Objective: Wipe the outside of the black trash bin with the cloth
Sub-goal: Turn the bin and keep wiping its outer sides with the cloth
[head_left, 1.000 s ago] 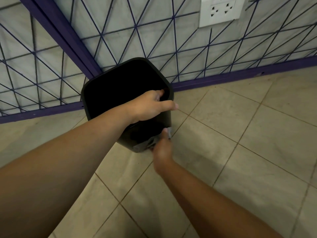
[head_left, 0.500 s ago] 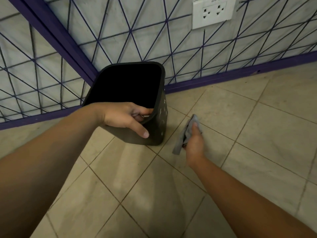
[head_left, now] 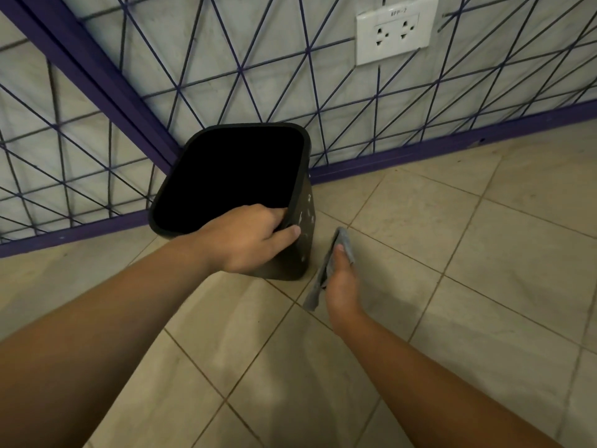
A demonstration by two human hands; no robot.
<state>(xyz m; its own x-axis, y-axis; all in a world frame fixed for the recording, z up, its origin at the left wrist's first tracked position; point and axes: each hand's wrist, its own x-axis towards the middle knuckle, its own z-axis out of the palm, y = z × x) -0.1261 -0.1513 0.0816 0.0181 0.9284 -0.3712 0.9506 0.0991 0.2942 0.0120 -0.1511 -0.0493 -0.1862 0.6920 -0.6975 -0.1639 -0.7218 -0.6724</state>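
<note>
The black trash bin (head_left: 303, 221) stands on the tiled floor in a wall corner, its dark opening facing me and pale specks on its right side. My left hand (head_left: 250, 237) grips the bin's near rim, fingers curled inside and thumb outside. A grey cloth (head_left: 326, 273) hangs just right of the bin's lower side. My right hand (head_left: 340, 286) holds that cloth, close beside the bin; I cannot tell whether cloth and bin touch.
Purple-framed wire mesh (head_left: 226, 76) covers both walls behind the bin. A white double socket (head_left: 392, 35) sits on the wall at upper right. Beige floor tiles (head_left: 452, 253) spread to the right and toward me.
The bin was tilted up with the cloth on its underside; it now stands on the floor. My left hand moved along the near rim. My right hand with the cloth came out to the bin's right side.
</note>
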